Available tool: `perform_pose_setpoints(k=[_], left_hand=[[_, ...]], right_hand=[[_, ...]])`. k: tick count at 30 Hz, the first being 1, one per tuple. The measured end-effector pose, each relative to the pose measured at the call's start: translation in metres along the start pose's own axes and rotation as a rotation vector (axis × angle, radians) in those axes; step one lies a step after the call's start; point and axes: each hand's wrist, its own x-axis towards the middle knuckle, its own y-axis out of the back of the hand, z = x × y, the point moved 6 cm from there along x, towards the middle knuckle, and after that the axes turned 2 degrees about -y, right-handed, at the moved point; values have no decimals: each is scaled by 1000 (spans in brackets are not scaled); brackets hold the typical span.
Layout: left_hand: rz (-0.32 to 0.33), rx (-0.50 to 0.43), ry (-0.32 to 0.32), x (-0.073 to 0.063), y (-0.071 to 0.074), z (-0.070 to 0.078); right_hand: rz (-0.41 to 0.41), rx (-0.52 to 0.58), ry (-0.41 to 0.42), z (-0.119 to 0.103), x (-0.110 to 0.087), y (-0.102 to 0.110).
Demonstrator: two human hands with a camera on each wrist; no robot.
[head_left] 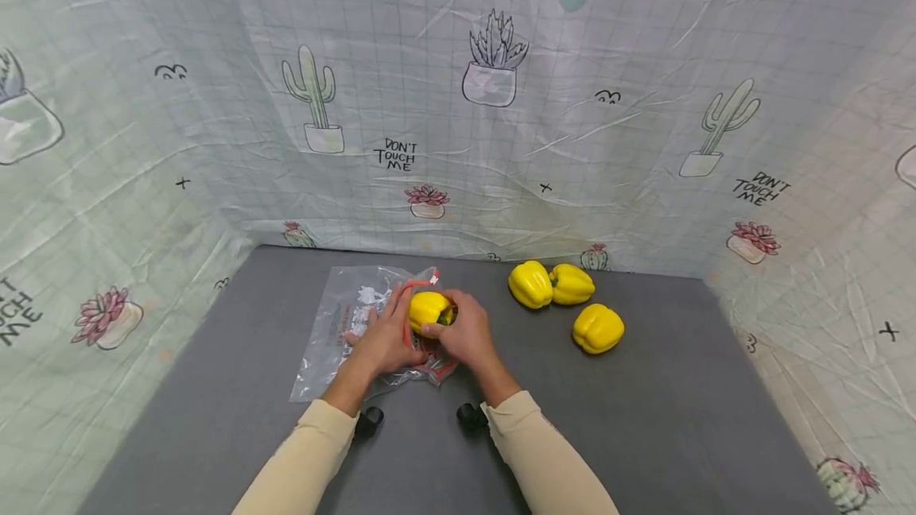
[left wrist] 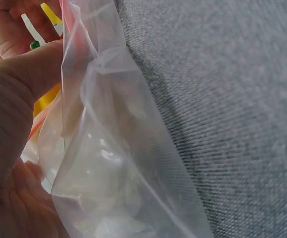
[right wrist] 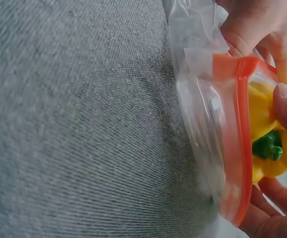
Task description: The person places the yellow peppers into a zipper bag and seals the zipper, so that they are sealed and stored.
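Observation:
A clear zip-top plastic bag (head_left: 318, 352) with a red-orange zip strip lies on the grey table, its mouth held apart toward the right. My left hand (head_left: 386, 340) grips the bag by its mouth, thumb at the near edge and fingers at the far side. My right hand (head_left: 468, 332) holds a yellow bell pepper (head_left: 429, 310) at that mouth, thumb and fingers on either side of it. In the right wrist view the pepper's green stem (right wrist: 267, 145) points outward, and the red-orange strip (right wrist: 242, 148) runs beside it. The pepper's far end is hidden.
Two yellow bell peppers, one on the left (head_left: 531, 284) and one on the right (head_left: 572, 284), touch at the back right of the table (head_left: 665, 404). A third pepper (head_left: 598, 329) lies nearer. A printed cloth (head_left: 544, 141) hangs around the table's back and sides.

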Motion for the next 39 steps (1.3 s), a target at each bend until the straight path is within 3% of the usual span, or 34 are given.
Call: perform_pose_setpoints(k=[7, 13, 21, 26, 29, 39], left_hand=[[11, 2, 7, 1, 0, 1], [19, -2, -1, 1, 1, 2], [41, 30, -46, -2, 3, 5], [45, 44, -50, -3, 5, 5], [44, 48, -55, -2, 7, 5], [34, 53, -64, -1, 7, 3]], right_hand=[[64, 122, -79, 9, -1, 5], [78, 92, -77, 9, -1, 4], [-8, 26, 19, 5, 2, -4], [-79, 87, -1, 5, 4, -11], [-43, 140, -11, 3, 4, -10], [29, 153, 15, 4, 8, -13]])
